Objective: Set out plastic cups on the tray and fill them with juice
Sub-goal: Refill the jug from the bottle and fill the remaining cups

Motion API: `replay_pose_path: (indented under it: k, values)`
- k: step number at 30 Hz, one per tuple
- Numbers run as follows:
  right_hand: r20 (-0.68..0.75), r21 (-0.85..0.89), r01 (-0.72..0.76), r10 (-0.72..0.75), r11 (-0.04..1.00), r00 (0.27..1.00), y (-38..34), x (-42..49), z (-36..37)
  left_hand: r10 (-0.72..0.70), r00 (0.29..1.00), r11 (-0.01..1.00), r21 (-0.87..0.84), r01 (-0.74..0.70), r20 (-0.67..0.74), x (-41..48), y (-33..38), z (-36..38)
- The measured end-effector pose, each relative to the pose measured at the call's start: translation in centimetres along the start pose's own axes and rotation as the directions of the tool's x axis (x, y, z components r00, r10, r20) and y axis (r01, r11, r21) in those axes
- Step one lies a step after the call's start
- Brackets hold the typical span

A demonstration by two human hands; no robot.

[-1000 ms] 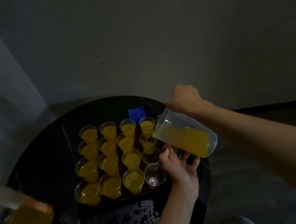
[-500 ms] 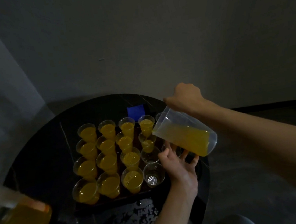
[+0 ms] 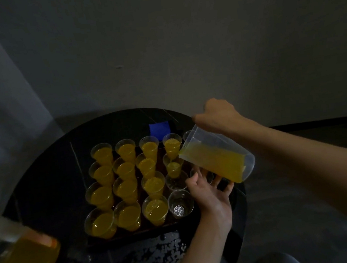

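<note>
Right hand [image 3: 218, 113] grips a tilted jug [image 3: 203, 137] of juice [image 3: 216, 161], lip over a part-filled cup [image 3: 173, 167] near the tray's [image 3: 136, 234] right edge; splayed left hand [image 3: 211, 194] hovers beside empty cups [image 3: 180, 204] there.

— What carries everything here?
— A round black table [image 3: 45, 187] with a glossy top.
— And what lies directly on it?
— A dark tray [image 3: 136, 234] in the middle, a small blue object [image 3: 160, 128] behind the tray, and a speckled, wet-looking patch [image 3: 159, 252] at the near edge.
</note>
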State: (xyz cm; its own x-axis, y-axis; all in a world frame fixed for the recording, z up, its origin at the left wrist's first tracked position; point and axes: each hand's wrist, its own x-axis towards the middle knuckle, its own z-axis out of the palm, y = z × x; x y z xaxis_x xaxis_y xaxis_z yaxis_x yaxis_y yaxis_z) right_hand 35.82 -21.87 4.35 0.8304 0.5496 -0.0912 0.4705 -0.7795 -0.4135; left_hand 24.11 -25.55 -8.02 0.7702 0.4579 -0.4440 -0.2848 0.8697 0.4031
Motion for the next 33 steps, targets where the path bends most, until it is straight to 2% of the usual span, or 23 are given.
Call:
replay_pose_path:
  k: [15, 33]
  values:
    - [0.051, 0.002, -0.003, 0.003, 1.0, 0.999, -1.0, -0.4, -0.2, -0.027, 1.0, 1.0, -0.014, 0.026, -0.011, 0.3, 0.1, -0.2]
    - [-0.033, -0.013, -0.008, 0.008, 1.0, 0.999, -0.1, -0.6, -0.5, -0.026, 1.0, 1.0, 0.007, 0.026, 0.003, -0.1, 0.2, 0.2]
